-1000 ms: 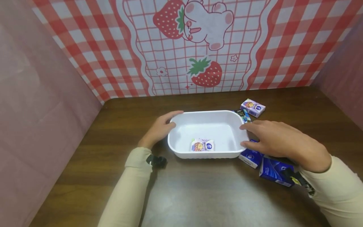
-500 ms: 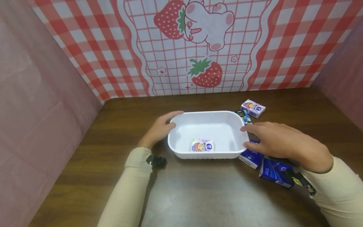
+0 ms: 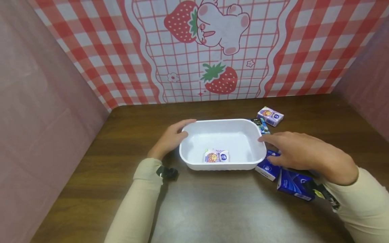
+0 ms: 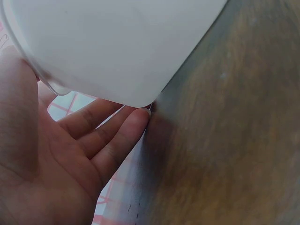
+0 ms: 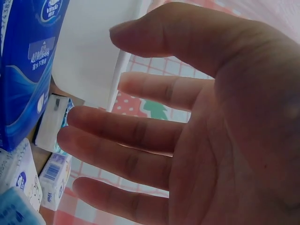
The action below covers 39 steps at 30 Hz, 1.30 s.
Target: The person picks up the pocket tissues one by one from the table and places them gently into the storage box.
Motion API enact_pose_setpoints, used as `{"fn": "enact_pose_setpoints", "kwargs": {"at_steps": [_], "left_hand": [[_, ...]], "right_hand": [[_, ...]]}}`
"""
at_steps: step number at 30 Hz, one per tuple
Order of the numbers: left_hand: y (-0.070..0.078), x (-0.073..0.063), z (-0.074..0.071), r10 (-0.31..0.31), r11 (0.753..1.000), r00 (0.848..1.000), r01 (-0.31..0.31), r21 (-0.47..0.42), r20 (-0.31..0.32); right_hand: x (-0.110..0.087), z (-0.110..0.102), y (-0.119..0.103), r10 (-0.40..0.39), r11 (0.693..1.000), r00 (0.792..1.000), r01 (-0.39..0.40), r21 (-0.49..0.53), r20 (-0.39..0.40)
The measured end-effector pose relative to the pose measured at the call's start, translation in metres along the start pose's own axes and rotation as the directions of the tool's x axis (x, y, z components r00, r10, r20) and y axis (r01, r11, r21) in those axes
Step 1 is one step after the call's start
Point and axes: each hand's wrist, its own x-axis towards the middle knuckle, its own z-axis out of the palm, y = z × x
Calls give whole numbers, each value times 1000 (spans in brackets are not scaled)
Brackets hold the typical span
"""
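Note:
A white plastic basin (image 3: 223, 166) with rounded corners sits on the table, a small lilac-and-white tissue pack (image 3: 216, 156) lying inside it. My left hand (image 3: 170, 137) grips the basin's left end; its thumb lies over the rim and its fingers are along the outer wall in the left wrist view. At the opposite end, my right hand (image 3: 304, 152) is spread with loosely extended fingers, an index fingertip right at the rim. Its thumb overlaps a blue tissue pack (image 3: 267, 168) in the head view. The right palm (image 5: 206, 159) holds nothing.
A larger-looking blue pack (image 3: 294, 185) lies under the right wrist. Beyond the basin's right end are a dark patterned pack (image 3: 262, 125) and another lilac pack (image 3: 270, 116). A checked strawberry cloth (image 3: 188, 74) hangs behind the wooden table (image 3: 146, 121).
My right thumb and fingers have loosened from the basin's right rim and drawn slightly to the right. The left hand and the basin stay nearly where they were.

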Motion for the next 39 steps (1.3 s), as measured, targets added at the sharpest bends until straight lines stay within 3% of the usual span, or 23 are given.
{"fn": "enact_pose_setpoints", "kwargs": {"at_steps": [10, 19, 39], "left_hand": [[1, 2, 0, 15, 1000, 1000, -15, 10, -11], [0, 2, 0, 35, 999, 999, -35, 12, -13], [0, 0, -1, -9, 1000, 1000, 9, 1, 5]], "right_hand": [[-1, 5, -2, -35, 999, 999, 35, -5, -40], [2, 8, -6, -26, 1000, 999, 26, -8, -24], [9, 17, -13, -4, 995, 1000, 2, -97, -22]]}}
